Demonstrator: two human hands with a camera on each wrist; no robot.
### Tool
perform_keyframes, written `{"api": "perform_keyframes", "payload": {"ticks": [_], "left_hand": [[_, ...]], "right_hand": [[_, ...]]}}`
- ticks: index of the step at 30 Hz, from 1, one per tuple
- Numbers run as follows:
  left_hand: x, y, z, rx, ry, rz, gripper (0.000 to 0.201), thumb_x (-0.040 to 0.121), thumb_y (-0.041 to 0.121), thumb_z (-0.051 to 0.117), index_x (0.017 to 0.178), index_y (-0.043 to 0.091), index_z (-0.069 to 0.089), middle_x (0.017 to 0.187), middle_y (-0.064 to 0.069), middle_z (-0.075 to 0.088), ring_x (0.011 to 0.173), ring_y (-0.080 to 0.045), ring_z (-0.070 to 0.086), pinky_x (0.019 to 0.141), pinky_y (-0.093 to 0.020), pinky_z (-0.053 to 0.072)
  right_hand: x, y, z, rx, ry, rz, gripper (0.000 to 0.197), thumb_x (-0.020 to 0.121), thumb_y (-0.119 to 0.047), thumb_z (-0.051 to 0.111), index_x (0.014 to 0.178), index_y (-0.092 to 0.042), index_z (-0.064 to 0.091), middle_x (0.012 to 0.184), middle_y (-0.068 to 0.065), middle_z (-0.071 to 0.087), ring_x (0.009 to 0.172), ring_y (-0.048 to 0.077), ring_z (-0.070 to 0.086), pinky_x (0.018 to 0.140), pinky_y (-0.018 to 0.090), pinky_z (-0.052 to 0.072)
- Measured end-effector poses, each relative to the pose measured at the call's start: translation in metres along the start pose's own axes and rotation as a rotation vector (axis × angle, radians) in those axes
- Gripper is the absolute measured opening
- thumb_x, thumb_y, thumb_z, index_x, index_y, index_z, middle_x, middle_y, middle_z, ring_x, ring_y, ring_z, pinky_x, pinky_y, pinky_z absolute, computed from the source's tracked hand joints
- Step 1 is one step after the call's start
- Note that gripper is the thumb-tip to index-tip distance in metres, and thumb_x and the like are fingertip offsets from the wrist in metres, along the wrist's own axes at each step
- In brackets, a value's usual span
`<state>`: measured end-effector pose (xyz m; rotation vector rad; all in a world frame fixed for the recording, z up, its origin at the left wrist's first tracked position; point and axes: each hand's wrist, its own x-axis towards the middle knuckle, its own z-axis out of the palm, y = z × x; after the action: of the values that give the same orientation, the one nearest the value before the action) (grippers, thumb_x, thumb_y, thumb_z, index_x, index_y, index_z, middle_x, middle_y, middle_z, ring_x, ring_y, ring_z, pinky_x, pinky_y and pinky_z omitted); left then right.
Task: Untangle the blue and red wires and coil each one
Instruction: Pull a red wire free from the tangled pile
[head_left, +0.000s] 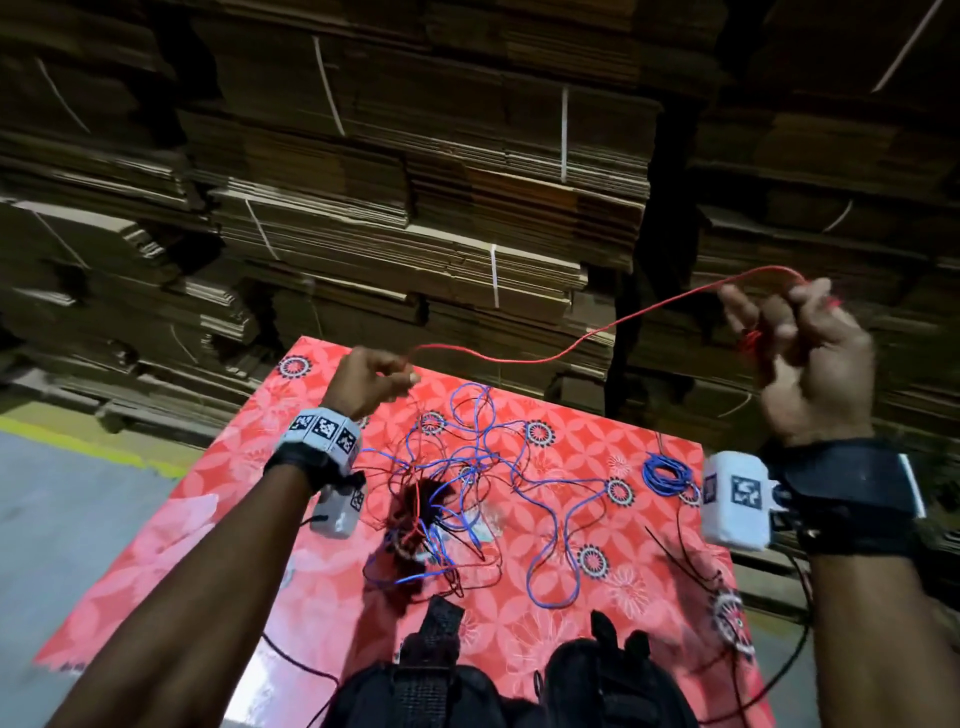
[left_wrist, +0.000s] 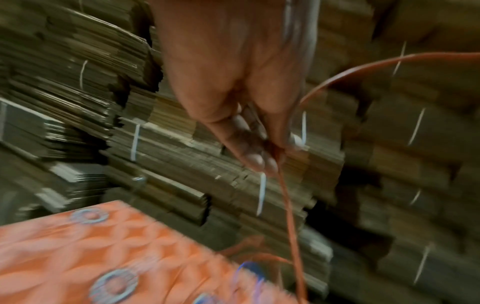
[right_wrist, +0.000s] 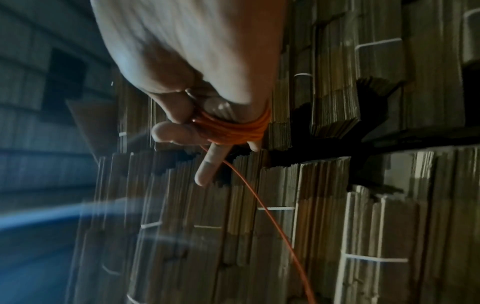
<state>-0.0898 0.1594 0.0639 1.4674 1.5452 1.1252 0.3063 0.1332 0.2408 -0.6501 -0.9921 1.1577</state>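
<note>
A red wire (head_left: 582, 340) spans the air between my two raised hands. My left hand (head_left: 376, 382) pinches it above the far edge of the table; in the left wrist view the red wire (left_wrist: 288, 205) drops from my fingertips (left_wrist: 259, 160) towards the table. My right hand (head_left: 800, 332) is held high at the right with red wire wound round its fingers; the right wrist view shows these red turns (right_wrist: 233, 128) round the fingers. A tangle of blue and red wires (head_left: 457, 488) lies on the table. A coiled blue wire (head_left: 666, 475) lies at the right.
The table carries a red flowered cloth (head_left: 208, 519). Stacks of flattened cardboard (head_left: 441, 208) rise close behind it. A black bag (head_left: 467, 686) sits at the near edge. Thin black cables (head_left: 691, 561) hang from the wrist cameras. Grey floor (head_left: 62, 519) shows at the left.
</note>
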Motion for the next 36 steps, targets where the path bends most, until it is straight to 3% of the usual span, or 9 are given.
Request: {"api": "perform_keyframes", "payload": {"ticks": [4, 7, 10, 12, 16, 24, 28, 32, 36], "left_hand": [[0.013, 0.057, -0.003, -0.182, 0.089, 0.111, 0.002, 0.083, 0.004, 0.073, 0.082, 0.005, 0.072, 0.064, -0.003, 0.07, 0.055, -0.004, 0.061, 0.056, -0.019, 0.048], [0.025, 0.099, -0.007, -0.234, 0.105, 0.244, 0.005, 0.08, 0.014, 0.078, 0.084, 0.011, 0.077, 0.072, -0.01, 0.072, 0.067, -0.018, 0.064, 0.066, -0.031, 0.05], [0.029, 0.135, -0.006, -0.305, 0.15, 0.378, 0.012, 0.08, 0.014, 0.078, 0.082, 0.026, 0.077, 0.071, 0.008, 0.072, 0.067, -0.01, 0.065, 0.066, -0.029, 0.053], [0.029, 0.153, -0.004, -0.343, 0.176, 0.453, 0.01, 0.082, 0.01, 0.075, 0.088, 0.018, 0.076, 0.07, 0.013, 0.072, 0.065, -0.003, 0.064, 0.062, -0.021, 0.052], [0.024, 0.174, -0.009, -0.49, 0.293, 0.525, 0.02, 0.084, 0.008, 0.074, 0.102, 0.0, 0.071, 0.076, 0.009, 0.074, 0.07, -0.007, 0.068, 0.062, -0.02, 0.054], [0.025, 0.213, -0.027, -0.373, 0.36, 0.798, 0.022, 0.087, 0.017, 0.073, 0.105, 0.004, 0.07, 0.097, -0.009, 0.073, 0.088, -0.019, 0.071, 0.073, -0.03, 0.057], [0.024, 0.165, -0.01, 0.091, 0.075, 0.663, 0.018, 0.085, 0.017, 0.071, 0.102, 0.012, 0.073, 0.086, -0.003, 0.073, 0.075, 0.008, 0.064, 0.068, -0.014, 0.05], [0.012, 0.1, 0.004, 0.63, -0.37, 0.172, 0.007, 0.087, 0.009, 0.068, 0.086, 0.015, 0.071, 0.092, -0.01, 0.071, 0.084, -0.017, 0.065, 0.074, -0.025, 0.047], [-0.008, 0.068, 0.007, 0.992, -0.569, 0.019, 0.04, 0.089, -0.004, 0.057, 0.124, 0.011, 0.066, 0.125, -0.015, 0.064, 0.117, -0.027, 0.06, 0.091, -0.027, 0.041]], "right_hand": [[-0.006, 0.023, 0.014, -0.163, -0.031, -0.014, 0.031, 0.107, -0.015, 0.03, 0.081, -0.013, 0.047, 0.05, -0.007, 0.039, 0.052, 0.007, 0.047, 0.101, 0.05, 0.048], [-0.01, 0.032, 0.015, -0.195, -0.065, 0.041, 0.031, 0.107, -0.014, 0.029, 0.081, -0.013, 0.046, 0.05, -0.006, 0.041, 0.056, 0.009, 0.057, 0.105, 0.053, 0.044], [-0.011, 0.04, 0.016, -0.202, -0.08, 0.057, 0.03, 0.107, -0.014, 0.029, 0.081, -0.012, 0.045, 0.049, -0.004, 0.042, 0.061, 0.011, 0.063, 0.108, 0.054, 0.04], [-0.012, 0.043, 0.015, -0.212, -0.084, 0.062, 0.031, 0.107, -0.015, 0.029, 0.081, -0.012, 0.046, 0.049, -0.003, 0.042, 0.065, 0.015, 0.065, 0.105, 0.054, 0.042], [-0.011, 0.047, 0.008, -0.242, -0.078, 0.08, 0.032, 0.108, -0.017, 0.03, 0.081, -0.013, 0.047, 0.049, -0.004, 0.044, 0.07, 0.014, 0.068, 0.108, 0.058, 0.036], [-0.011, 0.063, 0.003, -0.271, -0.088, 0.112, 0.034, 0.107, -0.018, 0.031, 0.079, -0.012, 0.049, 0.05, -0.003, 0.046, 0.078, 0.022, 0.071, 0.109, 0.06, 0.036], [-0.018, 0.07, 0.009, -0.283, -0.103, 0.126, 0.034, 0.107, -0.016, 0.032, 0.078, -0.011, 0.048, 0.049, -0.003, 0.045, 0.08, 0.024, 0.072, 0.097, 0.047, 0.048], [-0.027, 0.075, 0.007, -0.319, -0.105, 0.168, 0.031, 0.106, -0.02, 0.033, 0.081, -0.012, 0.049, 0.049, -0.003, 0.046, 0.088, 0.027, 0.072, 0.081, 0.027, 0.052], [-0.034, 0.08, 0.004, -0.366, -0.122, 0.201, 0.028, 0.102, -0.028, 0.04, 0.082, -0.012, 0.05, 0.049, -0.001, 0.049, 0.091, 0.03, 0.072, 0.088, 0.036, 0.049]]}}
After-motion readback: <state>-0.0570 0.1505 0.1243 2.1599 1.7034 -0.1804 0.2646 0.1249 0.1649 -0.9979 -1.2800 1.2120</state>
